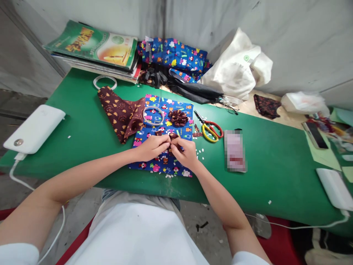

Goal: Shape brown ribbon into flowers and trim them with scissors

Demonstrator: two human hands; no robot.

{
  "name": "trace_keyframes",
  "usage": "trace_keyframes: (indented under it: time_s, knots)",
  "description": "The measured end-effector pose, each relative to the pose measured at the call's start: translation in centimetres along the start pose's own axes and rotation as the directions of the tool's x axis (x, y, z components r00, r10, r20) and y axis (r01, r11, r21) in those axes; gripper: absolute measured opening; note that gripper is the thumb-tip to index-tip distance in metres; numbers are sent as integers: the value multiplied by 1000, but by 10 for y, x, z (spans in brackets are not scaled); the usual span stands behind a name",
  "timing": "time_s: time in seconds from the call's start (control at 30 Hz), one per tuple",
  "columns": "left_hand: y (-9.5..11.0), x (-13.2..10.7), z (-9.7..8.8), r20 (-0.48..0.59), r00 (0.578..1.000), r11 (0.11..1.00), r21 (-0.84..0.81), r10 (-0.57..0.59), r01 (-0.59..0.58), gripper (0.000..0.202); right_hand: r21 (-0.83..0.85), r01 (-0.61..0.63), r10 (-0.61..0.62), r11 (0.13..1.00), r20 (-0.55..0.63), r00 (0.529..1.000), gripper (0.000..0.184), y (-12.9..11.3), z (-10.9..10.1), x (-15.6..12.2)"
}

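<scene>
My left hand [154,147] and my right hand [183,150] meet over a blue patterned cloth [162,167] on the table. Both are closed, fingertips pinching a small piece of dark brown fabric [173,137] between them. How it is folded is partly hidden by my fingers. Just beyond lie a gathered brown fabric flower [178,118] and a clear ring [153,124], both on the cloth. A brown cloth with yellow leaf prints [117,116] spreads to the left. Scissors [211,131] with red and yellow handles rest open at the right.
The green table [82,147] carries white scraps near the cloth. Stacked books [93,48], folded blue fabric [176,55] and a white bag [234,66] line the back. White power banks [34,129] with cables sit at both ends. A blurred-out flat object [235,151] lies right of the scissors.
</scene>
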State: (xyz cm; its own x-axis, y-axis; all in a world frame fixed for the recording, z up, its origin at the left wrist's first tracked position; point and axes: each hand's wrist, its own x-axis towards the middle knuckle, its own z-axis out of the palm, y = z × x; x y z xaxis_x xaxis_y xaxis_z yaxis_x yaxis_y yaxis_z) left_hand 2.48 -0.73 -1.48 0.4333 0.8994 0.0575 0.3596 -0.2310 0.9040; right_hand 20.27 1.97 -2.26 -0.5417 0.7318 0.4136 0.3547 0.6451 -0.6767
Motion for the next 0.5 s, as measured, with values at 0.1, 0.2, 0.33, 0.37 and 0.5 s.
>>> trace_keyframes:
  time_s: [0.1, 0.2, 0.33, 0.37, 0.5]
  knots:
    - [-2, 0, 1, 19, 1000, 1000, -6, -1, 1, 17, 5, -8, 8, 1000, 0, 1000, 17, 0, -1, 0]
    - [-3, 0, 1, 31, 999, 1000, -11, -9, 10, 17, 0, -31, 31, 1000, 8, 999, 17, 0, -1, 0]
    - [-4, 0, 1, 33, 999, 1000, 1, -11, 11, 18, 3, -24, 24, 1000, 4, 1000, 17, 1, -1, 0]
    - [-4, 1, 1, 32, 999, 1000, 5, -10, 10, 18, 1, -22, 22, 1000, 3, 1000, 17, 1, 0, 0]
    - [-6, 1, 1, 22, 1000, 1000, 30, -5, 4, 19, -15, -22, 22, 1000, 6, 1000, 18, 1, 0, -1]
